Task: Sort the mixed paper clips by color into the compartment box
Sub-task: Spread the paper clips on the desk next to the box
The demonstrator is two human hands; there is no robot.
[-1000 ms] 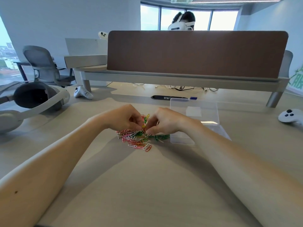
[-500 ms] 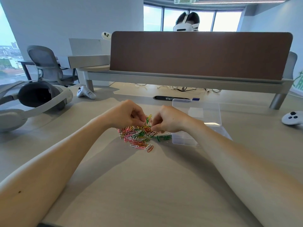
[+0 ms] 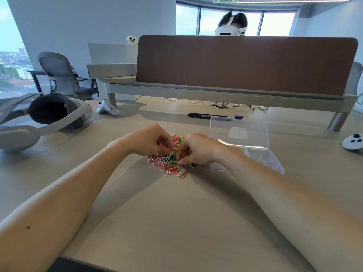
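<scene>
Both hands work the heap at once, probably because tangled clips need one hand to hold and one to pull; left hand (image 3: 151, 141) has its fingers curled down with the tips closed on the paper clips (image 3: 167, 164) at the heap's far side; right hand (image 3: 198, 152) has thumb and forefinger pinched tight at the heap's right side, with something thin poking out below them, likely a clip; colour not readable.

The heap sits mid-worktop, nearer the far edge; the compartment box (image 3: 263, 161) is just beside it toward the right edge, lid (image 3: 239, 134) tipped up and back, so drops are a short reach for the right hand; the box is clear plastic and I can't tell whether any compartment has clips yet.

Counts: one heap, clips too many and overlapped to count; colours seen are pink, white, green, orange, yellow; one box; two hands.

Elsewhere: one headset (image 3: 45, 118) by the worktop's left edge; two controllers on it, one (image 3: 107, 109) beyond the headset toward the far edge, one (image 3: 352, 142) at the right edge.
</scene>
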